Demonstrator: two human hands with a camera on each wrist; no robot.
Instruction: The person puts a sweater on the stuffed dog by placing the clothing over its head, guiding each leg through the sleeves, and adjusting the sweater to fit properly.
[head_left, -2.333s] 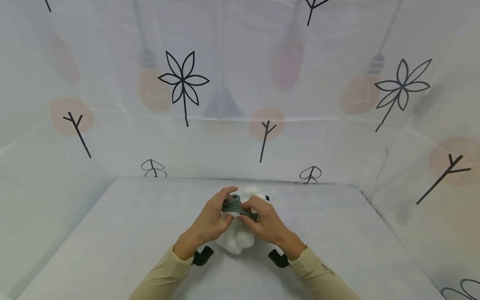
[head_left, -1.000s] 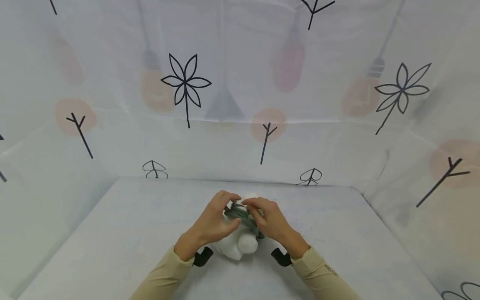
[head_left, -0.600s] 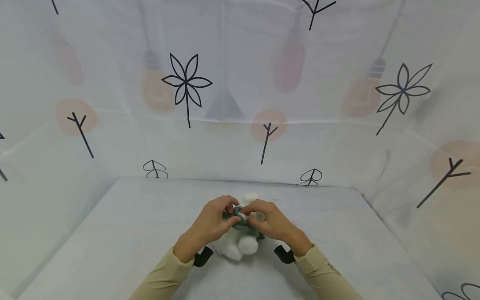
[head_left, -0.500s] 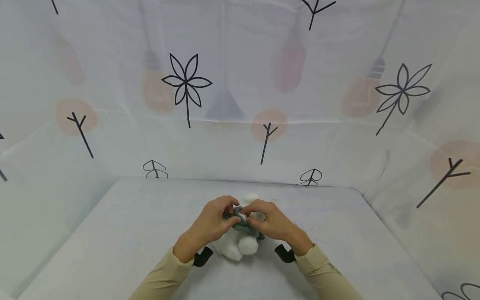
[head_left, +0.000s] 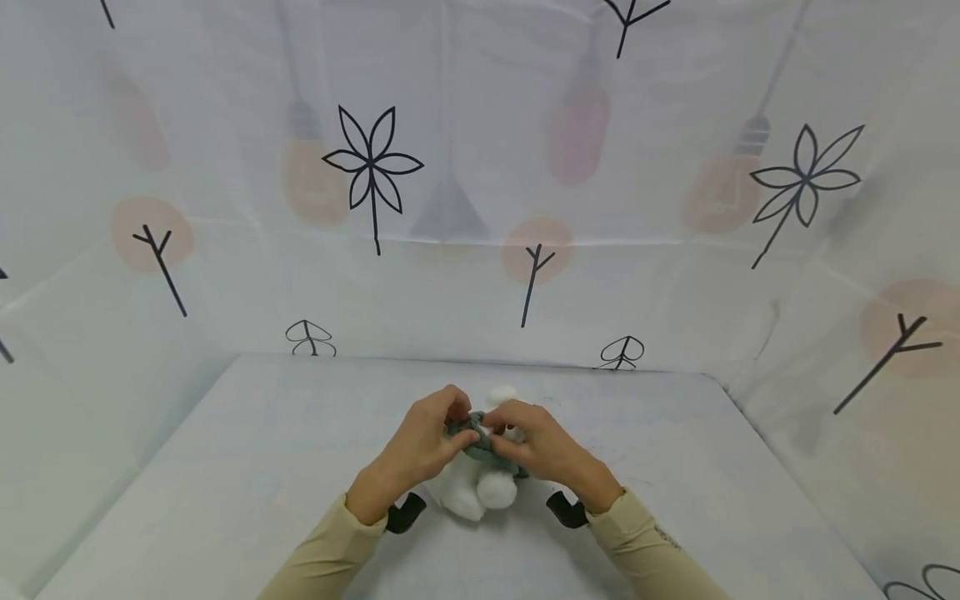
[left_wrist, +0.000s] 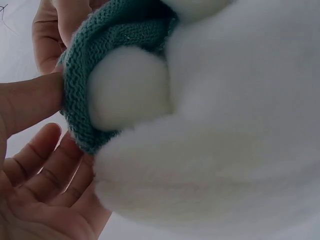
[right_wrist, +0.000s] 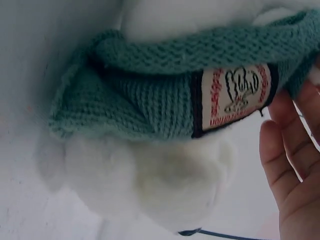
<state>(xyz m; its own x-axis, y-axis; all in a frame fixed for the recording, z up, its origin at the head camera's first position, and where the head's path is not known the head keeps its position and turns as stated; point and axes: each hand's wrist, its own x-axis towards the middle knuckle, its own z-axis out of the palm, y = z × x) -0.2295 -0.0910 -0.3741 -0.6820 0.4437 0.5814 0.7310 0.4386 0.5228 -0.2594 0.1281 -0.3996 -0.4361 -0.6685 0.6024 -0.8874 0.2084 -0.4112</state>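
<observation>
Evidently, the toy [head_left: 495,490] lies on the table [head_left: 262,467] between both hands, the garment [left_wrist: 77,100] wrapped about it. The left hand [head_left: 426,433] is partly closed, pinching the garment's edge beside the toy's rounded limb [left_wrist: 130,87], lower fingers loose. At the toy's other side, the right hand [head_left: 543,442] is likewise partly closed, gripping the garment near its label [right_wrist: 235,95]. The opposed grips presumably hold that edge spread around the limb.
</observation>
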